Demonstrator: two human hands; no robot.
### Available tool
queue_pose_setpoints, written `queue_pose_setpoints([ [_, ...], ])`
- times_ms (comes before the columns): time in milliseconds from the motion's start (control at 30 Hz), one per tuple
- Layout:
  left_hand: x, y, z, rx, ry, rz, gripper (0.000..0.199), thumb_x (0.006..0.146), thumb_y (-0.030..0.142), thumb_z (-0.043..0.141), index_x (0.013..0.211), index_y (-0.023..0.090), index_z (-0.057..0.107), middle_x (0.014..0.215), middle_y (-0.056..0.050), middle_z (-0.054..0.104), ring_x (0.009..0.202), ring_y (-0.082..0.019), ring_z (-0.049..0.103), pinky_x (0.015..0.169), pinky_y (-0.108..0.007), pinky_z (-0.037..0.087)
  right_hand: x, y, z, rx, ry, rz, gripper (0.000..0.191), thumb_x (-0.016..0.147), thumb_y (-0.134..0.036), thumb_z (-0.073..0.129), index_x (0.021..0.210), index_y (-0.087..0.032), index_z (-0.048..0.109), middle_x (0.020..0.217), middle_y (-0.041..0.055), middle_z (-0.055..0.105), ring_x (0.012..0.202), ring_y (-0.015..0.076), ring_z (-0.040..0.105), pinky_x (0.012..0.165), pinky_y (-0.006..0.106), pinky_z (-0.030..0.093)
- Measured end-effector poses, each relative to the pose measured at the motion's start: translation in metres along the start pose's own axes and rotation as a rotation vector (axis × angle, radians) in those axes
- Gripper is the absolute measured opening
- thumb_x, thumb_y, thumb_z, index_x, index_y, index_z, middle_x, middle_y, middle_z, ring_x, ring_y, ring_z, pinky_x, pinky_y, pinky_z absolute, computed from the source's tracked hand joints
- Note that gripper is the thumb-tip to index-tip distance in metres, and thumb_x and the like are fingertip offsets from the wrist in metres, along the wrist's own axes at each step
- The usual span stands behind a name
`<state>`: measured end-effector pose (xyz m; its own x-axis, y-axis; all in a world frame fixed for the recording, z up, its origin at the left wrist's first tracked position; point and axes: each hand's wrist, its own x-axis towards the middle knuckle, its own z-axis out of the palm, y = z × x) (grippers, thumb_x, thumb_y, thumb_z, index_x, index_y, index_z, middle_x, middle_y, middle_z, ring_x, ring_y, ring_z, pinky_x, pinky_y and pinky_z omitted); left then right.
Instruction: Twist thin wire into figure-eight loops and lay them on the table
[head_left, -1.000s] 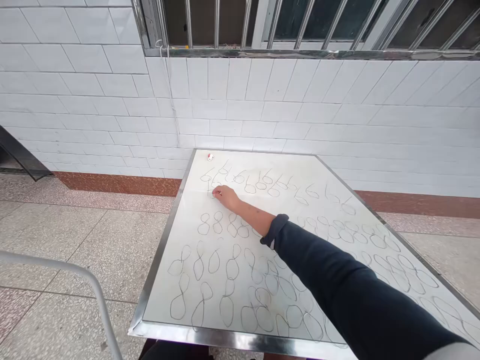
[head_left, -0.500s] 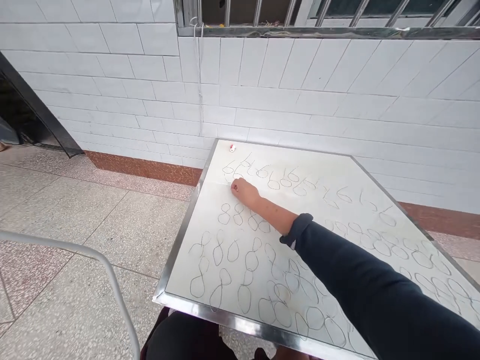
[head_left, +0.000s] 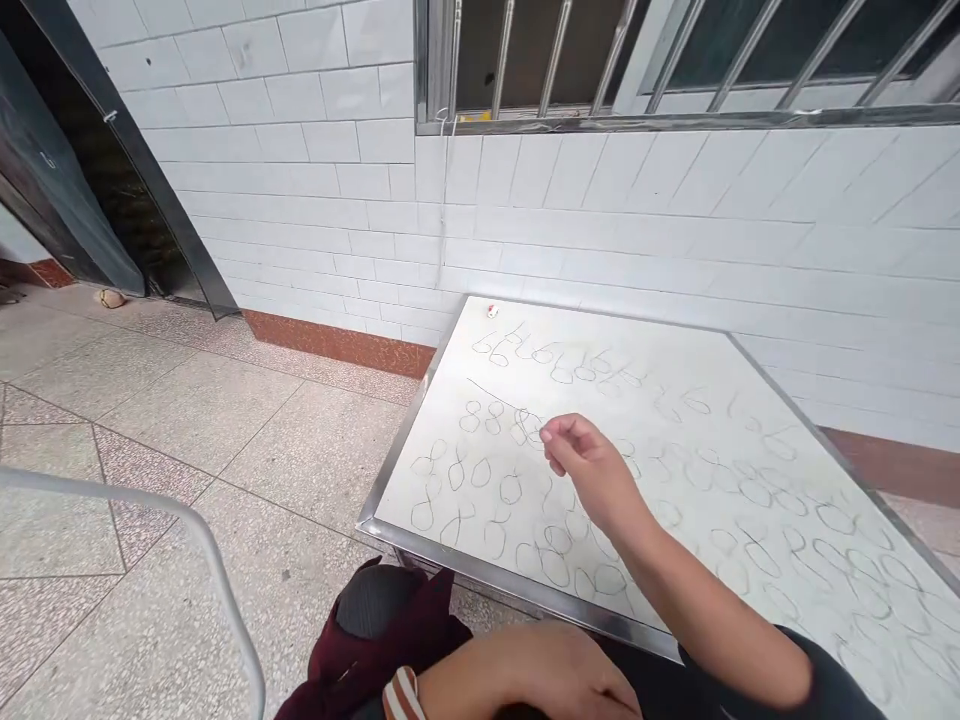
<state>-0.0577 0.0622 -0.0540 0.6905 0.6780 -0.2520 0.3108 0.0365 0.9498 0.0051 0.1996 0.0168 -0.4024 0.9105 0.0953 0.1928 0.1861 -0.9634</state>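
Note:
My right hand (head_left: 589,455) is over the white board (head_left: 660,350), near its middle, thumb and fingertips pinched together. Whatever sits between those fingertips is too small or hidden to make out. A thin dark line (head_left: 491,393) runs across the board from the upper left toward this hand. Loops and figures like 6 and 8 cover much of the surface. Low in the picture my left hand (head_left: 562,665) lies over my lap, below the board's near edge; its fingers are mostly hidden.
A small red and white item (head_left: 492,311) sits at the board's far left corner. Behind it rises a white tiled wall (head_left: 300,180) with a barred window (head_left: 562,60). A grey curved metal bar (head_left: 214,560) stands at the left, and an open doorway (head_left: 97,150) is beyond.
My right hand has moved right and toward me, and the thin line now shows where it was. My left hand has come into fuller view. The camera view has shifted left.

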Motion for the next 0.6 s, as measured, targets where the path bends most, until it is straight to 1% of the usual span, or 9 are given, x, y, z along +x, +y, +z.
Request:
queue_pose_setpoints([
  [67,-0.019,0.015,-0.008,0.049,0.253,-0.059,0.022,0.088,0.03,0.056,0.083,0.02,0.076,0.065,0.0,0.069,0.065,-0.017,0.067,0.065,-0.027,0.049,-0.027,-0.005,-0.007,-0.005,0.06,-0.105,0.017,0.086,-0.038,0.059,0.083,-0.021,0.056,0.071,-0.0014,0.054,0.058,0.0111,0.047,0.053,0.024,0.041],
  [133,-0.04,0.034,-0.017,-0.085,0.551,-0.03,0.033,0.092,0.04,0.049,0.101,0.021,0.074,0.085,-0.005,0.074,0.079,-0.02,0.068,0.068,-0.029,0.05,-0.053,-0.008,-0.013,-0.106,0.147,-0.276,0.012,0.088,-0.031,0.057,0.081,-0.021,0.057,0.078,0.0008,0.056,0.061,0.0117,0.05,0.053,0.024,0.042],
  [167,-0.048,0.044,-0.02,-0.178,0.709,0.007,0.038,0.092,0.045,0.047,0.114,0.022,0.069,0.094,-0.007,0.073,0.088,-0.022,0.068,0.07,-0.03,0.051,-0.066,-0.009,-0.015,-0.186,0.174,-0.37,0.009,0.088,-0.027,0.056,0.082,-0.021,0.057,0.079,0.0015,0.056,0.063,0.0119,0.052,0.053,0.024,0.043],
  [200,-0.054,0.054,-0.021,-0.259,0.844,0.089,0.044,0.092,0.046,0.049,0.126,0.022,0.062,0.106,-0.009,0.072,0.1,-0.023,0.065,0.079,-0.032,0.052,-0.078,-0.01,-0.017,-0.27,0.188,-0.463,0.007,0.089,-0.023,0.055,0.083,-0.021,0.058,0.081,0.0021,0.058,0.064,0.0121,0.053,0.053,0.024,0.044],
  [233,-0.057,0.063,-0.018,-0.326,0.911,0.175,0.049,0.091,0.047,0.052,0.134,0.023,0.055,0.118,-0.01,0.068,0.111,-0.024,0.062,0.089,-0.036,0.05,-0.09,-0.011,-0.018,-0.358,0.195,-0.552,0.006,0.09,-0.02,0.054,0.085,-0.021,0.058,0.082,0.0027,0.059,0.066,0.0123,0.054,0.053,0.023,0.044],
  [300,-0.054,0.075,-0.005,-0.458,0.977,0.289,0.056,0.089,0.045,0.058,0.141,0.025,0.048,0.132,-0.01,0.061,0.125,-0.025,0.053,0.103,-0.04,0.042,-0.112,-0.011,-0.02,-0.511,0.2,-0.701,0.01,0.091,-0.014,0.052,0.09,-0.02,0.059,0.085,0.004,0.063,0.069,0.0133,0.058,0.054,0.024,0.045],
  [400,-0.04,0.08,0.021,-0.602,0.967,0.356,0.05,0.089,0.04,0.06,0.137,0.027,0.053,0.14,-0.008,0.056,0.132,-0.024,0.047,0.111,-0.04,0.034,-0.137,-0.01,-0.022,-0.636,0.214,-0.842,0.013,0.092,-0.012,0.049,0.095,-0.019,0.06,0.09,0.0065,0.067,0.078,0.0163,0.061,0.059,0.026,0.05],
  [500,-0.028,0.078,0.041,-0.633,1.011,0.386,0.037,0.092,0.039,0.057,0.125,0.025,0.064,0.14,-0.007,0.056,0.132,-0.025,0.047,0.112,-0.04,0.034,-0.154,-0.011,-0.027,-0.671,0.19,-0.858,0.014,0.094,-0.013,0.048,0.098,-0.018,0.06,0.096,0.0079,0.069,0.084,0.0186,0.062,0.065,0.03,0.053],
  [600,-0.026,0.08,0.049,-0.598,1.022,0.38,0.034,0.091,0.04,0.057,0.117,0.021,0.069,0.133,-0.01,0.061,0.126,-0.026,0.054,0.107,-0.041,0.041,-0.17,-0.012,-0.036,-0.653,0.165,-0.859,0.016,0.094,-0.012,0.048,0.102,-0.018,0.061,0.1,0.0082,0.069,0.087,0.0191,0.061,0.07,0.032,0.055],
])
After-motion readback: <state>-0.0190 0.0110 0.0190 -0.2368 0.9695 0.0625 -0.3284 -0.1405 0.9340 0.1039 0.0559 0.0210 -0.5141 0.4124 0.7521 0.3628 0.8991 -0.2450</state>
